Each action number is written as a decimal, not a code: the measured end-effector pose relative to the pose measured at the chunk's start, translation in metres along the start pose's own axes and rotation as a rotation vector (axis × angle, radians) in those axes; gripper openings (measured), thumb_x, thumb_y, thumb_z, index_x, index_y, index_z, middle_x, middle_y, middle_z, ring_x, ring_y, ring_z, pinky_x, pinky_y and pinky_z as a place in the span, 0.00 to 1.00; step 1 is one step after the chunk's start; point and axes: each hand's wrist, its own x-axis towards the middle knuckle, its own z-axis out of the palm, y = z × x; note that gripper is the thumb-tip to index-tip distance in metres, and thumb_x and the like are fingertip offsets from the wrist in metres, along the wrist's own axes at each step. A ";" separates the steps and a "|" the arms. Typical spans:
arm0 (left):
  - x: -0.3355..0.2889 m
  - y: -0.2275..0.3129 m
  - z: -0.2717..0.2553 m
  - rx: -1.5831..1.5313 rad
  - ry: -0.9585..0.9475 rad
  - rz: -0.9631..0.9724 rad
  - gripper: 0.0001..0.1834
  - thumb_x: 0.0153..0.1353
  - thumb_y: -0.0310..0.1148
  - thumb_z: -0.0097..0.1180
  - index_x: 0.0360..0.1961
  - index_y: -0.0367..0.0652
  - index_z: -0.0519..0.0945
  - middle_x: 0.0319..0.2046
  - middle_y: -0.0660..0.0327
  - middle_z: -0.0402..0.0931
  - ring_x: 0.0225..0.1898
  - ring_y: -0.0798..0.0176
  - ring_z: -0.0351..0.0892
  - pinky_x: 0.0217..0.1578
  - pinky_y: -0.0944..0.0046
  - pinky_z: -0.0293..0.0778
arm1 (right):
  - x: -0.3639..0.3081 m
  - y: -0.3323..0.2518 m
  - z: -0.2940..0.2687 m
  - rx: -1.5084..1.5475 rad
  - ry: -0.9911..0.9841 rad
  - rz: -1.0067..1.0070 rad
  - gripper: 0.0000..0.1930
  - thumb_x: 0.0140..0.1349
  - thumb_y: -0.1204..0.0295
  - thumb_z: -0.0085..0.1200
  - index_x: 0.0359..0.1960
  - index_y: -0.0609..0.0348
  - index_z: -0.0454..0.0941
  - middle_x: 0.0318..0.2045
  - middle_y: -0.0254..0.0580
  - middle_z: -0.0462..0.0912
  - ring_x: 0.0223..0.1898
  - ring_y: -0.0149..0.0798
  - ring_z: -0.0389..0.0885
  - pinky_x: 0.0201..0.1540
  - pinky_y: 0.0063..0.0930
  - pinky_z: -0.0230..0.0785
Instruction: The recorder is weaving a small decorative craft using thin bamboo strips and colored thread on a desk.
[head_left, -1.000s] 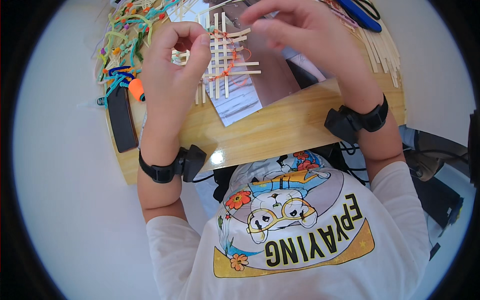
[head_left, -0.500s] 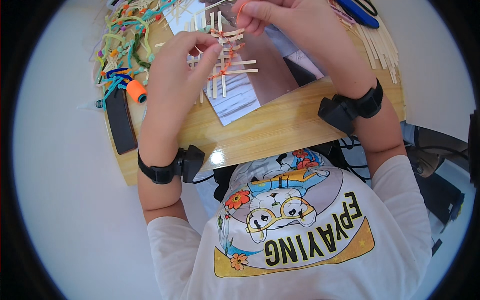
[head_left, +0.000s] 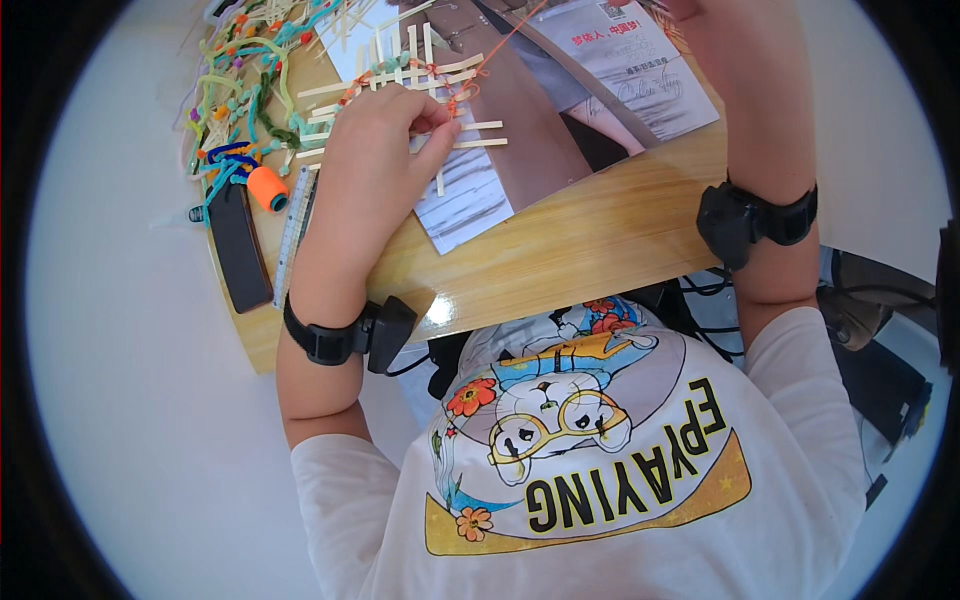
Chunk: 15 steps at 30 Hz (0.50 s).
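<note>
Evidently, the left hand [head_left: 385, 140] is pinching the pale, flat-stripped wooden lattice [head_left: 430, 60] beneath its fingertips — probably light, springy, snappable, best held at crossings — while thin orange thread [head_left: 512, 37] is running up rightward; what the right hand [head_left: 740, 40] is gripping, I cannot tell.

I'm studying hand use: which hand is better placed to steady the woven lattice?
Probably the left hand: it touches the woven lattice, while the right hand is well away, at the picture's top edge.
</note>
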 end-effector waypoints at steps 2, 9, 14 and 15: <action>0.001 -0.001 0.002 -0.042 0.081 0.056 0.07 0.52 0.29 0.61 0.26 0.36 0.78 0.24 0.56 0.77 0.30 0.53 0.76 0.34 0.57 0.70 | -0.002 -0.004 -0.009 -0.024 0.070 -0.031 0.10 0.68 0.74 0.46 0.43 0.69 0.78 0.27 0.44 0.81 0.27 0.31 0.80 0.32 0.20 0.75; -0.002 0.001 0.000 0.001 0.064 0.025 0.06 0.51 0.28 0.60 0.25 0.36 0.77 0.24 0.56 0.77 0.29 0.54 0.76 0.34 0.58 0.71 | -0.009 -0.019 -0.028 -0.055 0.164 -0.201 0.12 0.71 0.69 0.43 0.45 0.65 0.76 0.26 0.37 0.78 0.25 0.27 0.76 0.30 0.17 0.72; -0.002 0.005 -0.001 -0.027 0.080 -0.027 0.06 0.51 0.28 0.60 0.25 0.36 0.77 0.23 0.56 0.77 0.27 0.55 0.77 0.31 0.60 0.72 | -0.014 -0.024 -0.043 -0.132 0.104 -0.305 0.13 0.72 0.68 0.41 0.48 0.62 0.74 0.26 0.35 0.76 0.26 0.26 0.76 0.30 0.17 0.72; -0.003 0.005 -0.001 -0.026 0.082 -0.027 0.06 0.51 0.28 0.60 0.25 0.36 0.77 0.23 0.56 0.77 0.27 0.55 0.77 0.31 0.60 0.72 | -0.015 -0.025 -0.045 -0.157 0.092 -0.347 0.13 0.72 0.67 0.40 0.49 0.61 0.74 0.26 0.35 0.76 0.27 0.25 0.76 0.30 0.16 0.71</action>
